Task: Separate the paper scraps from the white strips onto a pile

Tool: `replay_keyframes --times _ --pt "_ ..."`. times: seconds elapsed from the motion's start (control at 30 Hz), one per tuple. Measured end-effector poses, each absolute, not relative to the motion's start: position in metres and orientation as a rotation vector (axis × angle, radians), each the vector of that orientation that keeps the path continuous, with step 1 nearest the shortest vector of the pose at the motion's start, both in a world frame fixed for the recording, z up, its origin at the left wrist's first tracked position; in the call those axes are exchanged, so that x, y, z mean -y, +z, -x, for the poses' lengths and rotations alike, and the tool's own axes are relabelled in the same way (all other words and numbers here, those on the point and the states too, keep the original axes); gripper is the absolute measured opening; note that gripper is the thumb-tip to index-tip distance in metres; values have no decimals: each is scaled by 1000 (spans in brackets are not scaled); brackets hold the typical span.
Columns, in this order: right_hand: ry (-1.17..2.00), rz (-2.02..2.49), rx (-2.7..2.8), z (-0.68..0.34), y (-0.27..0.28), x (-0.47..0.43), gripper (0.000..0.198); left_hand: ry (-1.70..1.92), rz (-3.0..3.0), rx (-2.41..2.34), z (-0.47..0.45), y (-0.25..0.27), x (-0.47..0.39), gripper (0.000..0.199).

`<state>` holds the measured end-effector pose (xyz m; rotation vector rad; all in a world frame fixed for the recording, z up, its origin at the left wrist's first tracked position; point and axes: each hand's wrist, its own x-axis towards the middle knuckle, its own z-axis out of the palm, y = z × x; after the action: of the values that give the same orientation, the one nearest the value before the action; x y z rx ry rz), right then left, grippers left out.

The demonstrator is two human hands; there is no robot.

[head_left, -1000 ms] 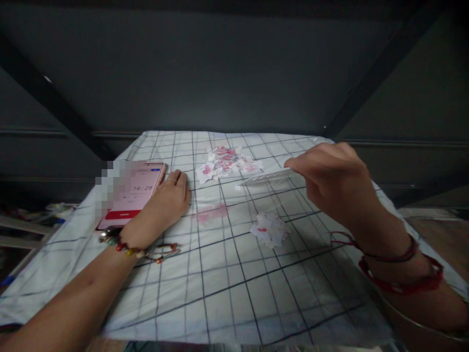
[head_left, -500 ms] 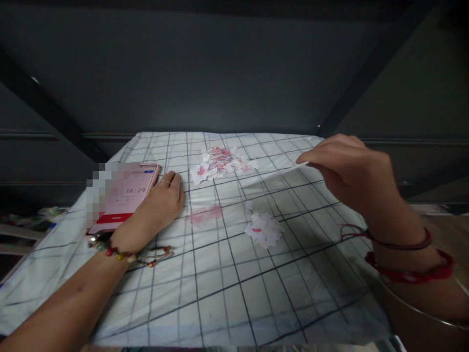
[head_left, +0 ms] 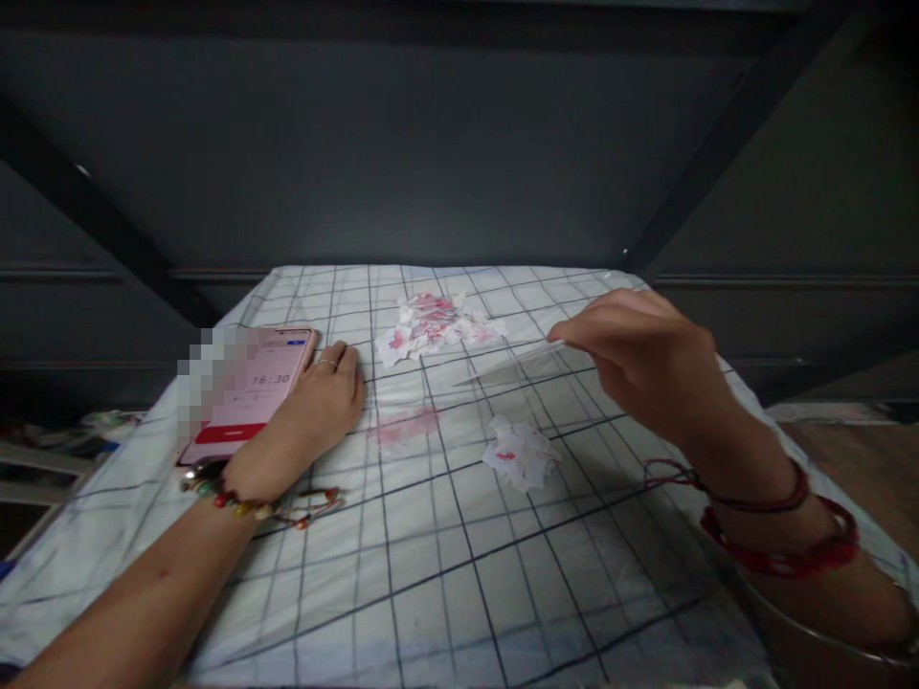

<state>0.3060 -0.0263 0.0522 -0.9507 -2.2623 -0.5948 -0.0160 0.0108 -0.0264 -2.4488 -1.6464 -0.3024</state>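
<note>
My left hand lies flat on the cloth with its fingers stretched out, beside a phone in a pink case. Raised over the right of the table, my right hand pinches a thin, pale, see-through strip that narrows leftward; its kind cannot be made out. Below its tip sits a small heap of white paper scraps with a red mark. Farther back is a larger heap of torn paper scraps, white with pink and red patches.
A checked white tablecloth covers the table. Left of the near heap, a faint pink stain marks the cloth. The dark panelled wall stands right behind the table's far edge. The phone screen reads 16:30.
My right hand has moved left and slightly down with the pale strip. A small scrap at the near heap's upper edge no longer shows apart. The phone's reading went from 16:29 to 16:30.
</note>
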Motion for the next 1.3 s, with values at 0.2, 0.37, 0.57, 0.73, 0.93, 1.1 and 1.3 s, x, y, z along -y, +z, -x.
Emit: replay_keyframes --times 0.2,0.37,0.57,0.73,0.93,1.1,1.3 --pt "-520 837 2330 -291 47 30 33 -367 2430 1698 15 -29 -9 42" --pt "-568 844 2209 -281 43 31 34 -325 2441 1685 12 -24 -8 39" --pt "-623 733 2229 -256 29 26 31 -327 2467 1650 15 -27 -8 39" --pt "-572 695 2270 -253 32 28 25 -353 2427 1637 15 -29 -9 38" --pt "-539 724 2244 -269 43 30 32 -308 2412 1605 15 -29 -9 38" --pt "-587 773 2211 -273 41 27 32 -289 2422 1646 13 -26 -9 39" --pt "-563 754 2260 -278 44 27 27 -246 2413 1661 12 -23 -7 39"
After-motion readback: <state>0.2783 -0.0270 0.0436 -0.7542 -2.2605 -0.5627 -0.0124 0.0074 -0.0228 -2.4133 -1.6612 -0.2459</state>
